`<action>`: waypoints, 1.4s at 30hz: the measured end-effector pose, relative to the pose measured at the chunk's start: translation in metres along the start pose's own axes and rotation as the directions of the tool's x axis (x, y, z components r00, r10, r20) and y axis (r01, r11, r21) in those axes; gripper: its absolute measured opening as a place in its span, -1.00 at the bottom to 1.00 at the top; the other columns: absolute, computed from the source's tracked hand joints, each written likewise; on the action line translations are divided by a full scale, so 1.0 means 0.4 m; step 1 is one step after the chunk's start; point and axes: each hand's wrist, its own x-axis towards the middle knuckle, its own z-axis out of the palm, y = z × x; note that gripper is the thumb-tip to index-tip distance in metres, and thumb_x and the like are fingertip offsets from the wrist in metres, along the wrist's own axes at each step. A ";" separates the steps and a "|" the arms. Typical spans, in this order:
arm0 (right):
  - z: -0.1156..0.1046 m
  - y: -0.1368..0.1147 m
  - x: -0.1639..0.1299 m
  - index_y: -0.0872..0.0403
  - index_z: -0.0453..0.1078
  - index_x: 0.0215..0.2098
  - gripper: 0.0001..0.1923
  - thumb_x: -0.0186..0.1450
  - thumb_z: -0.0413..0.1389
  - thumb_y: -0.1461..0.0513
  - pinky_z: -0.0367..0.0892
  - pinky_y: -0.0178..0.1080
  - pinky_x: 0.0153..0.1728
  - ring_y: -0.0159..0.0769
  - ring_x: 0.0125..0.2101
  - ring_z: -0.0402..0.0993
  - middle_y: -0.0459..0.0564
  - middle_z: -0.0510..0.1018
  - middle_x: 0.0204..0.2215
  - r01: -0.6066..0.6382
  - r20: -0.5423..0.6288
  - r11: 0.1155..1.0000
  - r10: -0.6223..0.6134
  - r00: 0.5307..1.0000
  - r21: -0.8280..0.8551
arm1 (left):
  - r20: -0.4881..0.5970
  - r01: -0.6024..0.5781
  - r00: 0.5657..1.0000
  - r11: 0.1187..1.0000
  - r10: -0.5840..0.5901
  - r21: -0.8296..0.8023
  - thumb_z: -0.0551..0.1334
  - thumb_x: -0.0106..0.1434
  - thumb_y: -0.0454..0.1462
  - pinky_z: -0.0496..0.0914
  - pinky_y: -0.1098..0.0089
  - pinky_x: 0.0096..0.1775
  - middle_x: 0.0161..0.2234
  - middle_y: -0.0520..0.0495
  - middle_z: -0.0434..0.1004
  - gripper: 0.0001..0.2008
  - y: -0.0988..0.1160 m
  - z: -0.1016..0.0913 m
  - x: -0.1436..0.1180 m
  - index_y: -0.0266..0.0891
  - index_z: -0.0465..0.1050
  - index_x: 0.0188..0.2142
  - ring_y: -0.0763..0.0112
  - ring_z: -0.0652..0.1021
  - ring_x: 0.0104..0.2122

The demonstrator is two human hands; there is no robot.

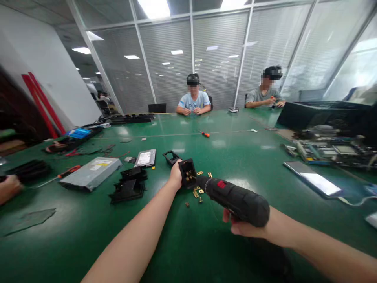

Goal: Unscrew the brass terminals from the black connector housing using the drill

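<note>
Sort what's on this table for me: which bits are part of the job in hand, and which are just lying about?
In hand:
left hand steadying the small black part
right hand gripping the electric screwdriver, tip at that part
loose brass pieces beside it

Lying about:
silver drive
hard disk
black brackets
orange screwdriver
circuit boards
tablet

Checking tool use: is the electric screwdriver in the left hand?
No, the right hand grips the electric screwdriver; the left hand holds a small black part.
</note>
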 end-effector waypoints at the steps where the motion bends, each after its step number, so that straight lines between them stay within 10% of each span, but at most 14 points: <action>1: 0.000 0.005 0.001 0.10 0.57 -0.14 -0.60 0.21 0.41 0.02 0.45 -0.17 -0.25 -0.23 -0.30 0.55 0.06 0.67 -0.25 -0.003 0.016 1.000 0.003 1.000 0.029 | 0.000 0.004 1.000 1.000 -0.004 -0.001 0.28 0.16 -0.06 0.46 0.29 -0.47 -0.63 0.04 0.42 -0.76 0.000 0.000 0.000 -0.18 0.41 -0.41 0.25 0.51 -0.64; 12: 0.012 0.003 0.022 0.10 0.37 -0.07 -0.25 -0.11 0.60 0.15 0.48 -0.32 -0.57 -0.31 -0.60 0.57 -0.14 0.64 -0.55 -0.377 0.358 0.764 0.204 0.911 0.523 | -0.002 -0.022 1.000 1.000 0.022 0.019 0.28 0.16 -0.09 0.49 0.27 -0.44 -0.60 0.03 0.45 -0.78 0.005 0.005 -0.018 -0.20 0.45 -0.37 0.22 0.54 -0.61; 42: -0.020 0.056 0.029 0.16 0.50 -0.19 -0.44 -0.12 0.57 0.31 0.54 -0.34 -0.52 -0.28 -0.57 0.64 -0.06 0.69 -0.53 -0.295 0.341 0.776 0.110 0.934 0.557 | 0.028 -0.018 0.999 1.000 0.018 0.010 0.27 0.20 -0.09 0.53 0.22 -0.37 -0.59 -0.01 0.49 -0.78 0.007 0.023 -0.025 -0.19 0.46 -0.37 0.18 0.58 -0.56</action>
